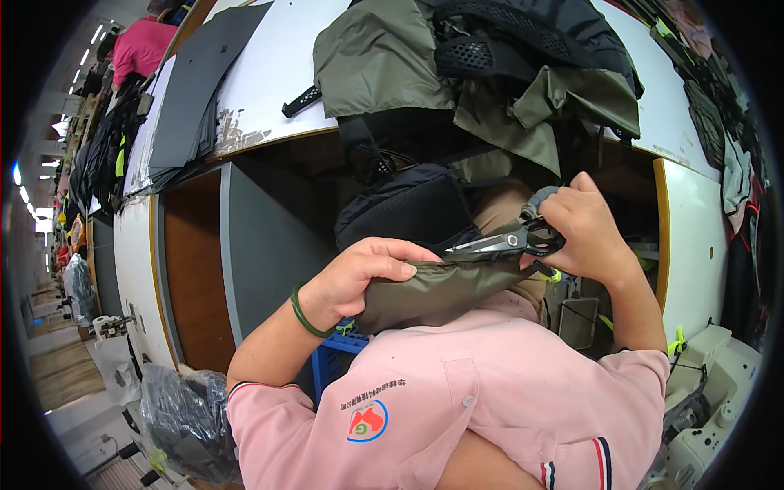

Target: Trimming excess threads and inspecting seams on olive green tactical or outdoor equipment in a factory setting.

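Note:
Over my lap, a piece of olive-green fabric hangs in a soft fold with its seamed edge uppermost. My left hand, a green bangle on its wrist, pinches that edge at the left end between thumb and fingers. Scissors with dark handles, one loop wrapped in grey cloth, are gripped in my right hand. Their blades point left along the fabric's top edge, with the tips close to my left fingertips. Just beyond the blades is a black mesh-textured bag part.
Olive and black bag pieces with straps are heaped on the white worktable and hang over its front edge. Dark grey sheets lie at the left. A plastic-wrapped bundle stands lower left; a sewing machine is at the right.

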Demonstrator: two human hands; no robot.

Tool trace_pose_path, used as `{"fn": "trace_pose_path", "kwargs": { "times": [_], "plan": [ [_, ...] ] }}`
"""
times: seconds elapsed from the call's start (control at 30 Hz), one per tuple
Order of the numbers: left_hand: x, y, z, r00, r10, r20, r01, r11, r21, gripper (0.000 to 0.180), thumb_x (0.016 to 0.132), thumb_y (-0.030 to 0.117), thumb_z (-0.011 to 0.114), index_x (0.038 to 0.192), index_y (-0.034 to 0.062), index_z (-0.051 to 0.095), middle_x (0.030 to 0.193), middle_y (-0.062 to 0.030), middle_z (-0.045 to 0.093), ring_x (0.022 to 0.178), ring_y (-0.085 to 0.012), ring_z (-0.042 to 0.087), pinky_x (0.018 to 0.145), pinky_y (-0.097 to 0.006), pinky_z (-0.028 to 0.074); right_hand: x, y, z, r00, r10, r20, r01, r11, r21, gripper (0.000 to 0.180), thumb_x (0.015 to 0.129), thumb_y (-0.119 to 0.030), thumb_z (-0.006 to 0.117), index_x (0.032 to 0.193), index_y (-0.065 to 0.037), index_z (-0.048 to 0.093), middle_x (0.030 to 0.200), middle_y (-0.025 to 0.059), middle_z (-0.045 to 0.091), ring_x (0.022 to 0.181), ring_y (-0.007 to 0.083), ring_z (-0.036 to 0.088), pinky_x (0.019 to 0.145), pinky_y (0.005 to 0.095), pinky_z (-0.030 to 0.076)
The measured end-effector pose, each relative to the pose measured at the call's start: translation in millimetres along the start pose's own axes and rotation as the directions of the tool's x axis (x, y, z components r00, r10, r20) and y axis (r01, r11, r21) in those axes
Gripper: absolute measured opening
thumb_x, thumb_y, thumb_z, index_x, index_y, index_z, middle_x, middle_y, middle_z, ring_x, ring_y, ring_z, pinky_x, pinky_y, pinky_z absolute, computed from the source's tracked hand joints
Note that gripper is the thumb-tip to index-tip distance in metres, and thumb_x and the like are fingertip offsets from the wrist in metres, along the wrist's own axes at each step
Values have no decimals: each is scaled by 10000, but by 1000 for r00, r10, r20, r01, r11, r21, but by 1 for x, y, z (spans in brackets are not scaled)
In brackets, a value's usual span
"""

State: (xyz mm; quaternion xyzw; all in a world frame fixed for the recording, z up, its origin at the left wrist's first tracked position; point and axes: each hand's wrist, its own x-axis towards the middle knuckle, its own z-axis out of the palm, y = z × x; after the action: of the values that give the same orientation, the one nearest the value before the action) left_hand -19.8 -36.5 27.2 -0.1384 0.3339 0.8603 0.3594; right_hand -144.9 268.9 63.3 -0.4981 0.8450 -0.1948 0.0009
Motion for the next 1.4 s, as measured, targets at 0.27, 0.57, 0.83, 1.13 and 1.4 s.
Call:
{"fn": "trace_pose_path", "kwargs": {
  "times": [0.27,0.57,0.83,1.13,1.4],
  "plan": [
    [5,-5,-5,1000,-19,-19,16,993,-121,331,854,-16,564,1168,-110,613,1110,-210,685,978,-258,701,914,-359,561,7,-4,-20,981,-170,-92,119,907,-403,390,627,-329,810,755,-123,504,728,-3,504,694,191,504,718,352,355],
    [8,-9,-10,996,-6,94,30,967,-254,343,857,-30,540,1181,-125,600,1146,-237,671,1024,-290,694,935,-388,557,16,0,-24,946,-287,-148,187,861,-473,346,723,-330,755,708,-132,472,701,-12,467,654,179,468,715,349,344],
    [11,-10,-9,991,8,136,33,955,-294,355,857,-35,530,1193,-132,587,1142,-244,670,1016,-295,696,934,-386,558,17,2,-11,956,-255,-144,182,902,-391,368,704,-341,769,708,-130,467,701,-7,468,658,179,470,712,350,346],
    [11,-14,-10,990,11,144,32,955,-294,344,857,-33,534,1182,-130,593,1131,-240,672,1006,-290,698,921,-378,560,16,6,-11,955,-254,-156,177,904,-389,386,689,-314,784,688,-121,449,656,7,451,641,189,473,691,349,349],
    [12,-3,4,993,9,122,12,985,-169,305,880,-3,544,1162,-85,628,1119,-183,681,982,-228,688,908,-335,551,22,-6,-1,969,246,-21,-219,897,384,466,623,-324,917,783,-29,593,707,92,603,623,270,514,603,373,415]
  ]
}}
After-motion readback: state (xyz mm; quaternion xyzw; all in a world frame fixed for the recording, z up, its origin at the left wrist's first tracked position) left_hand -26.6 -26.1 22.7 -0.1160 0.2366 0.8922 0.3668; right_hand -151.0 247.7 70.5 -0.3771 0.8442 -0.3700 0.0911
